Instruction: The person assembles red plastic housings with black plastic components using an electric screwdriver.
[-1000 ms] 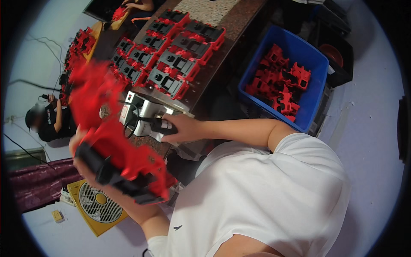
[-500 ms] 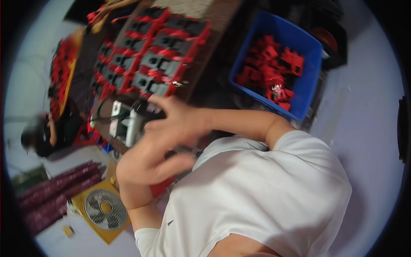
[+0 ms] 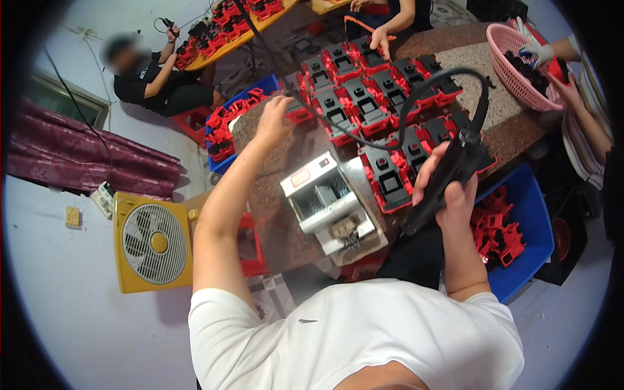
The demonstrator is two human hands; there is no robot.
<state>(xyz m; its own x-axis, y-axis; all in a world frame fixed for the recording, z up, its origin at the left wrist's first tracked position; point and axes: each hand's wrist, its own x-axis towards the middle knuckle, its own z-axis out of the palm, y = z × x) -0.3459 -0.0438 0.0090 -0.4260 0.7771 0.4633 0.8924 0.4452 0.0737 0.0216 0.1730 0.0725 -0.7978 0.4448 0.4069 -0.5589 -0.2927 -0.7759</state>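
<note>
Black tool (image 3: pixel 451 171) slants in right hand (image 3: pixel 457 199) — left hand (image 3: pixel 275 121) extended forward.

— Head view: mount and bearing?
— Left of two side-by-side fisheyes, worn on the head; faces down and forward over the desk (image 3: pixel 276 234).
— Range?
— Close: white T-shirt (image 3: pixel 364 331), lower edge; right hand (image 3: pixel 457 203). Farther: left hand (image 3: pixel 275 122). Beyond, at left: yellow box fan (image 3: pixel 156 242).
— Field?
— Wide, round, edges bent toward a dark rim.

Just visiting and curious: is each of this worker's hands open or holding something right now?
Left hand: near a red and grey part; whether gripping cannot be told.
Right hand: closed around a black corded tool.
</note>
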